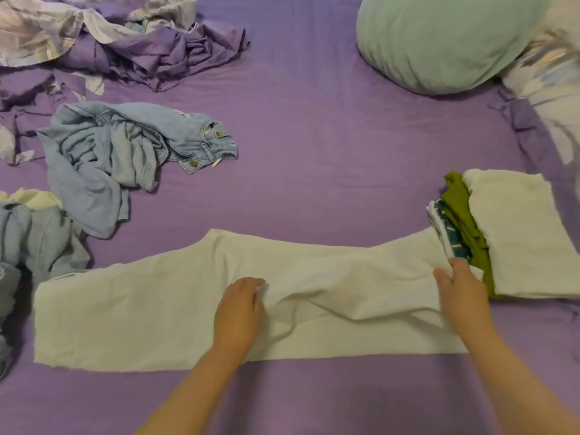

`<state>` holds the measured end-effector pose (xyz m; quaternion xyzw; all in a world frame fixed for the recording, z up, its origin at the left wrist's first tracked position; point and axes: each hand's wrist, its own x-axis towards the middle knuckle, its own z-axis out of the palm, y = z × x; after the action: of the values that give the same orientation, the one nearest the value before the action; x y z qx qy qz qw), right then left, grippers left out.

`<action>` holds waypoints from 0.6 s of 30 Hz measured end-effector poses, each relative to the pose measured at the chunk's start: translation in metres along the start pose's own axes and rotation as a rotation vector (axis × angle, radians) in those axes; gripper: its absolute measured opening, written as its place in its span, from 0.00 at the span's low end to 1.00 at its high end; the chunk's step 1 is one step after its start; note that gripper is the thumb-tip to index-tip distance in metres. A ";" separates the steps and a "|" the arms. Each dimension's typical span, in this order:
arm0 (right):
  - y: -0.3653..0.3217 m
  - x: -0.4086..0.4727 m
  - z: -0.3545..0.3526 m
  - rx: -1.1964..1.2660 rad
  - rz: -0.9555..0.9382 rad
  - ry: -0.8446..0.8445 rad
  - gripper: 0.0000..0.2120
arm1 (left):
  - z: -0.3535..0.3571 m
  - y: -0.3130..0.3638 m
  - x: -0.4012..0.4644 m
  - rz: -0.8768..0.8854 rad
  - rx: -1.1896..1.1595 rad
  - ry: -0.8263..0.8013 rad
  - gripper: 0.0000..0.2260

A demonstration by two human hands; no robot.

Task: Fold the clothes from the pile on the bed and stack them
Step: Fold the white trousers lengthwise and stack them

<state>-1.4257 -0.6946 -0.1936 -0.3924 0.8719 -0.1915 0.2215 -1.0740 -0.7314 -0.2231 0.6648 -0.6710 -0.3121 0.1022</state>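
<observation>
White trousers (141,312) lie flat across the near part of the purple bed (329,152), legs pointing left. My left hand (240,306) lies on their middle, fingers bent onto a fold of the cloth. My right hand (461,290) holds the trousers' right end, with white cloth showing between thumb and fingers. Just right of it stands a stack of folded clothes (518,233): a white piece on top, olive green and teal patterned ones under it. Crumpled light blue jeans (110,152) lie at the left, more blue denim (28,246) at the left edge.
A mint green pillow (439,39) sits at the back right. Rumpled purple and floral bedding (110,36) fills the back left, and more floral bedding (552,83) lies along the right edge. Bare purple sheet spreads across the middle of the bed.
</observation>
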 end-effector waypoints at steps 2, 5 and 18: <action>0.018 0.013 -0.018 -0.019 0.046 0.017 0.08 | 0.015 0.007 -0.001 0.034 0.073 -0.015 0.12; 0.039 0.026 -0.030 -0.104 0.067 0.017 0.10 | 0.039 0.018 0.001 0.060 0.092 -0.082 0.14; 0.092 0.015 -0.008 0.031 0.065 -0.315 0.23 | 0.109 0.082 0.027 0.212 0.199 -0.212 0.24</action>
<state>-1.4939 -0.6478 -0.2366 -0.3859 0.8354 -0.1339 0.3677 -1.2043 -0.7331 -0.2703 0.5605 -0.7719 -0.3001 -0.0030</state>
